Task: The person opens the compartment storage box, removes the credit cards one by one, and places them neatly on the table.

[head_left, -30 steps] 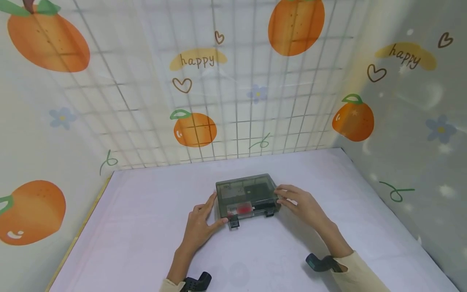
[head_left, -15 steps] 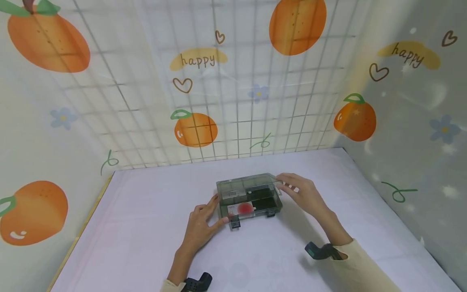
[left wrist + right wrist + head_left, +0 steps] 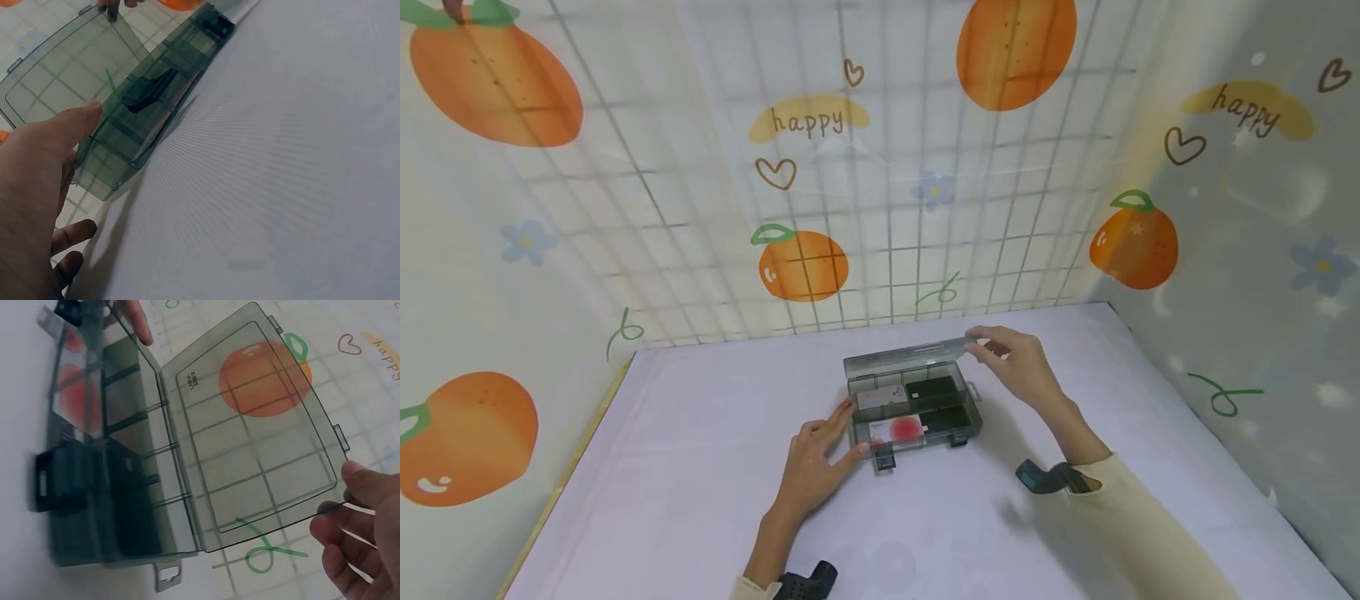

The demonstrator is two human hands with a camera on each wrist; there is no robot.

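Observation:
A smoky translucent plastic storage box (image 3: 925, 443) lies on the table with its hinged lid (image 3: 902, 357) raised. My left hand (image 3: 811, 468) holds the box's front left corner, thumb at the front wall and fingers along the side. My right hand (image 3: 1018, 364) pinches the lid's right corner between thumb and fingers, as the right wrist view also shows. Inside, the front row has a white card with a red circle (image 3: 897, 429); a pale card (image 3: 882, 396) lies behind it. Dark pieces (image 3: 932, 387) fill the right side. Two front latches (image 3: 885, 458) hang unfastened.
A white cloth covers the table (image 3: 685, 467). Behind it stands a wire grid draped with a curtain (image 3: 700, 208) printed with oranges, and printed cloth continues on both sides. A small dark camera (image 3: 1048, 477) sits on each wrist.
My right hand has moved up and back, swinging the lid from nearly closed to raised, so the contents show directly. My left hand has stayed at the box's corner.

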